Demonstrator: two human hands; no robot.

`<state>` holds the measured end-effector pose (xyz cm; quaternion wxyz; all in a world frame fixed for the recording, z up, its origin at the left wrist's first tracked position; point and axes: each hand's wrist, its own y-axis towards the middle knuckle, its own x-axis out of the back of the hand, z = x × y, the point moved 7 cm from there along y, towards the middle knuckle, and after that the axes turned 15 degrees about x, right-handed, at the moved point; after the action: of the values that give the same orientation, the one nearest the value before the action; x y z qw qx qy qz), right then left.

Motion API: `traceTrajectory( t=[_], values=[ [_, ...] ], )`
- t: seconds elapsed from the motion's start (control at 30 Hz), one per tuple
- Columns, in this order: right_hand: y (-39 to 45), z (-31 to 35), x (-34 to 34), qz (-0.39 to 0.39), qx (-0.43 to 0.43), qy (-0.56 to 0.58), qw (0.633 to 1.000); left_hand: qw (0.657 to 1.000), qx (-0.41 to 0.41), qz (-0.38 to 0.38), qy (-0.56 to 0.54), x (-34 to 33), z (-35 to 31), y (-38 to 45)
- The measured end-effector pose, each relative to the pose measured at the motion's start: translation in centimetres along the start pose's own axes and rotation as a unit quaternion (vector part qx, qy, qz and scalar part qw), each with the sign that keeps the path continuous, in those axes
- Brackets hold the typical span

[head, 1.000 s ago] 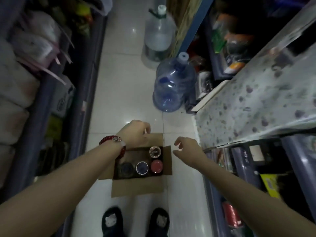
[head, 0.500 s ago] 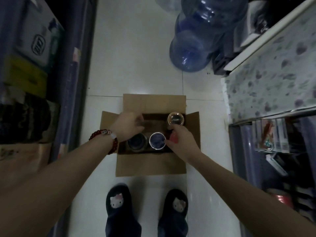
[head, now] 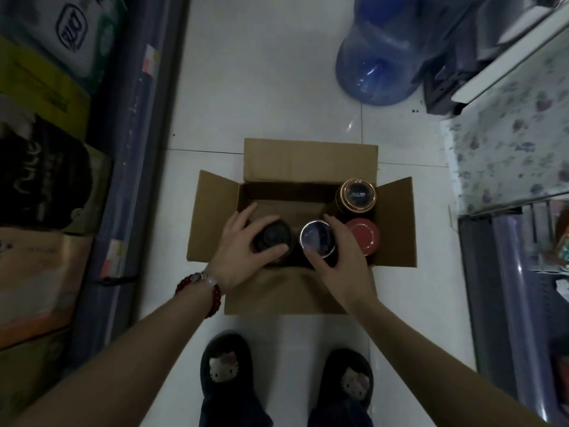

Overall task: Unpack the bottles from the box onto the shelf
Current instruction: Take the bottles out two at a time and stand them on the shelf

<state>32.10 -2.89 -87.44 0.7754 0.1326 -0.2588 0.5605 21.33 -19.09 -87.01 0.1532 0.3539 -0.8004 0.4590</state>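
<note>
red bead bracelet (head: 205,291), dark cat-face slippers (head: 226,368)

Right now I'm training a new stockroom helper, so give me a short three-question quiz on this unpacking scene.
1. True or false: the cardboard box stands on a shelf.
2. How many bottle caps show in the box?
3. Which bottle does the right hand grip: A) red-capped bottle, B) silver-capped bottle, C) gold-rimmed bottle?

Key
1. False: it stands on the white tiled floor.
2. Four; the left hand grips the dark-capped bottle.
3. B.
</note>
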Motion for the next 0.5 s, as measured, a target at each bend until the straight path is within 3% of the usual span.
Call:
traceTrajectory(
  t=[0.33,0.5],
  values=[
    [1.2,-1.2,-1.3,-0.006,0.044,-0.211,0.976,0.984,-0.018,-0.059,-0.167,-0.7,1.1,2.3],
    [1.9,-1.6,-1.3,-0.028,0.024,-0.216,0.976,0.979,-0.014,-0.06,-0.194,-0.4,0.3,3.4]
  ],
)
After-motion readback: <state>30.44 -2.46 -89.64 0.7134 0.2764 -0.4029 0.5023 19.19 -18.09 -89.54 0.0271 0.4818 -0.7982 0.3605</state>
